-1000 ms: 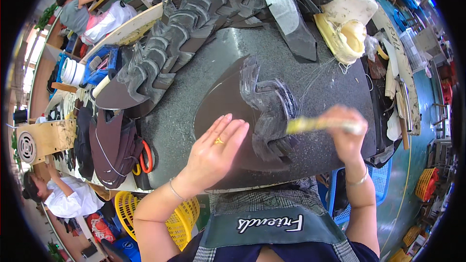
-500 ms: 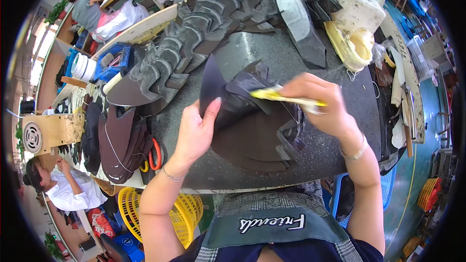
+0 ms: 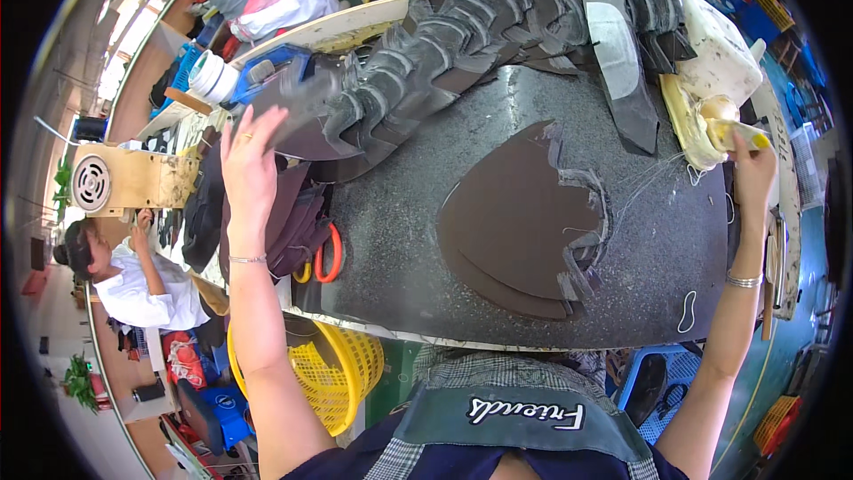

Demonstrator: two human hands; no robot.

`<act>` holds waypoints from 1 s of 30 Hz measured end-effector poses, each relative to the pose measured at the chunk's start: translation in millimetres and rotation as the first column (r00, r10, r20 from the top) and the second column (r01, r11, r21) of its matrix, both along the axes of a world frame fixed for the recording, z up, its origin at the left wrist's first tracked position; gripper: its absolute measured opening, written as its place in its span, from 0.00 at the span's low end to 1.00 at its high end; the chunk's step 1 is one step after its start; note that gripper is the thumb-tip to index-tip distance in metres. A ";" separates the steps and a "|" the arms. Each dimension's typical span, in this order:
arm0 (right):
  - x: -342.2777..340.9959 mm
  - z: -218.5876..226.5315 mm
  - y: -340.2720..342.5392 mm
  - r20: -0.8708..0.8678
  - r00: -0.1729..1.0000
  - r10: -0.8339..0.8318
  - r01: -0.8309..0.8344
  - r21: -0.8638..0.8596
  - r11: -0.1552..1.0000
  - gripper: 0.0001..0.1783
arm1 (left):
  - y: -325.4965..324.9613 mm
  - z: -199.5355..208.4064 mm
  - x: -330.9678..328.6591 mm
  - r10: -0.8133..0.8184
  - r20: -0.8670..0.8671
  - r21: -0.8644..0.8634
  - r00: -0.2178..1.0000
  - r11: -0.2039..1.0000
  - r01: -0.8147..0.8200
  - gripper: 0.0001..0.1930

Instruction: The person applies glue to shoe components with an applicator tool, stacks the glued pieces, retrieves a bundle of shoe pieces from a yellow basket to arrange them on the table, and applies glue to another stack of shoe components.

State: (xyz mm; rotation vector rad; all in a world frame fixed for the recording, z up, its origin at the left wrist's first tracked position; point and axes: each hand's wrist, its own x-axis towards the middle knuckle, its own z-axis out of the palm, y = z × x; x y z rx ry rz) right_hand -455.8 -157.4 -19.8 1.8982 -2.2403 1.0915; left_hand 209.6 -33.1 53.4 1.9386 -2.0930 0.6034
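My left hand (image 3: 251, 160) is at the left end of a long overlapping row of dark cut pieces (image 3: 404, 80), fingers stretched out. Beside its fingertips is a motion-smeared dark piece (image 3: 306, 107); whether they still touch is unclear. At the far right my right hand (image 3: 755, 176) grips a yellow-and-white brush (image 3: 742, 135), its tip at the mouth of a glue-crusted, cream-coloured pot (image 3: 702, 151). Between the hands, a small stack of dark brown curved pieces (image 3: 515, 222) with notched, grey-smeared right edges lies on the speckled black table (image 3: 391, 258).
Behind the pot stands a stained white container (image 3: 724, 44). A long grey-and-white piece (image 3: 615, 62) lies beside it. Orange-handled scissors (image 3: 330, 253) and dark folded pieces (image 3: 293, 231) are at left. A yellow basket (image 3: 342, 373) sits below the table edge. Two people work at left.
My left hand has moved from the middle stack to the row's left end, and the top piece has left the stack. My right hand has carried the brush rightward to the pot. The view has shifted.
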 end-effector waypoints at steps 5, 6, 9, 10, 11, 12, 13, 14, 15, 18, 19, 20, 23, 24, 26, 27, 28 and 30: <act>14.7 13.7 58.4 0.552 0.831 0.072 -0.029 -0.085 0.996 0.18 | 20.6 -9.7 -32.8 0.104 -0.150 0.161 0.983 0.984 -0.079 0.42; 36.7 20.2 73.9 0.664 0.733 0.147 -0.059 -0.153 0.986 0.18 | 21.4 -6.2 -56.9 -0.039 -0.278 0.139 0.960 0.987 0.080 0.42; 83.5 16.6 100.7 0.721 0.614 0.321 -0.335 -0.130 0.933 0.14 | 32.4 -8.8 -147.1 -0.401 -0.529 0.327 0.748 0.717 0.616 0.43; 104.8 18.8 104.8 0.763 0.534 0.364 -0.421 -0.133 0.897 0.12 | 36.2 -12.8 -173.9 -0.443 -0.571 0.394 0.691 0.591 0.704 0.43; 121.4 22.6 107.6 0.745 0.553 0.374 -0.504 -0.059 0.861 0.11 | 36.3 -18.6 -190.1 -0.466 -0.591 0.389 0.658 0.550 0.739 0.42; 135.8 24.4 108.8 0.731 0.559 0.391 -0.587 0.017 0.809 0.09 | 37.8 -23.6 -200.4 -0.481 -0.606 0.389 0.633 0.515 0.764 0.42; 145.9 18.0 105.1 0.651 0.627 0.427 -0.546 -0.024 0.837 0.08 | 38.0 -31.9 -206.5 -0.526 -0.542 0.404 0.656 0.521 0.752 0.38; 153.0 10.4 99.6 0.562 0.694 0.450 -0.504 -0.068 0.861 0.06 | 38.3 -35.8 -209.0 -0.536 -0.547 0.398 0.643 0.509 0.763 0.38; 160.1 10.9 96.9 0.561 0.699 0.444 -0.497 -0.066 0.865 0.06 | 39.5 -39.5 -210.2 -0.555 -0.520 0.379 0.649 0.531 0.758 0.36; 168.5 9.0 97.6 0.442 0.714 0.542 -0.517 -0.189 0.835 0.05 | 39.4 -42.6 -210.0 -0.567 -0.504 0.351 0.652 0.555 0.754 0.32; 165.8 7.1 105.3 0.273 0.725 0.633 -0.585 -0.241 0.774 0.08 | 39.4 -43.0 -209.4 -0.561 -0.516 0.341 0.648 0.559 0.756 0.30; 163.2 5.7 114.4 0.091 0.708 0.701 -0.658 -0.275 0.701 0.10 | 40.1 -43.3 -208.7 -0.559 -0.516 0.342 0.649 0.561 0.754 0.30; 150.3 -0.9 165.1 0.023 0.680 0.733 -0.692 -0.312 0.651 0.16 | 38.9 -47.0 -212.2 -0.557 -0.514 0.324 0.652 0.577 0.750 0.27; 151.6 1.8 177.2 0.022 0.663 0.748 -0.701 -0.334 0.630 0.17 | 40.0 -46.9 -212.4 -0.580 -0.488 0.310 0.653 0.584 0.750 0.26; 154.6 6.8 176.4 0.048 0.654 0.755 -0.699 -0.343 0.627 0.19 | 41.3 -46.3 -212.2 -0.604 -0.462 0.297 0.649 0.585 0.755 0.26; 156.5 7.9 163.3 -0.003 0.719 0.695 -0.655 -0.338 0.676 0.20 | 41.0 -45.4 -212.1 -0.607 -0.456 0.292 0.651 0.589 0.754 0.25; 157.5 8.3 151.3 -0.054 0.775 0.630 -0.608 -0.336 0.719 0.20 | 40.9 -44.6 -211.8 -0.608 -0.450 0.287 0.654 0.595 0.751 0.23; 162.2 3.3 143.1 -0.078 0.659 0.748 -0.732 -0.295 0.614 0.21 | 36.5 -45.1 -211.6 -0.612 -0.466 0.279 0.639 0.584 0.763 0.23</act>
